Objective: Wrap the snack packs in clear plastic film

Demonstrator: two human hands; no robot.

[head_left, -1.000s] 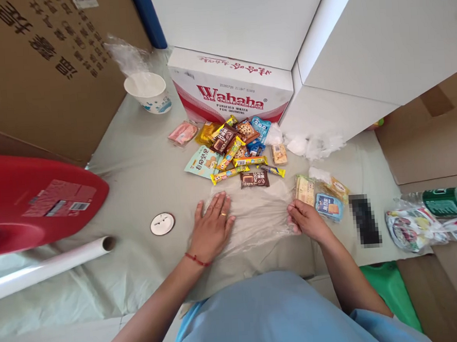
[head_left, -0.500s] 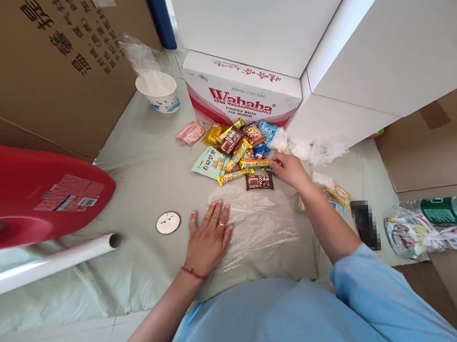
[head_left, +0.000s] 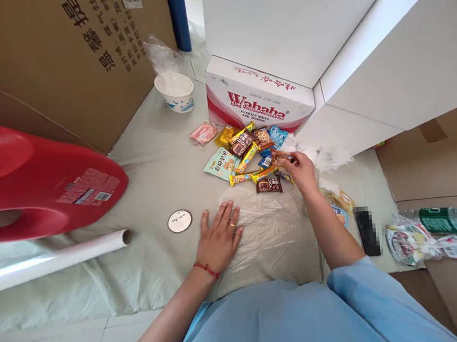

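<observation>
My left hand lies flat, fingers spread, on the left edge of a clear plastic sheet spread on the grey-green cloth. My right hand reaches into a pile of small snack packets beyond the sheet and pinches a small brown cookie packet at the pile's right side. A dark cocoa packet lies at the sheet's far edge, just left of my right wrist.
A Wahaha water carton stands behind the pile, a paper cup to its left. A red plastic stool, a film roll and a round white disc lie left. More packets, a bottle and a bag lie right.
My right hand left the plastic sheet's right edge, reached forward into the snack pile and took hold of a small brown packet. My left hand stayed flat on the sheet.
</observation>
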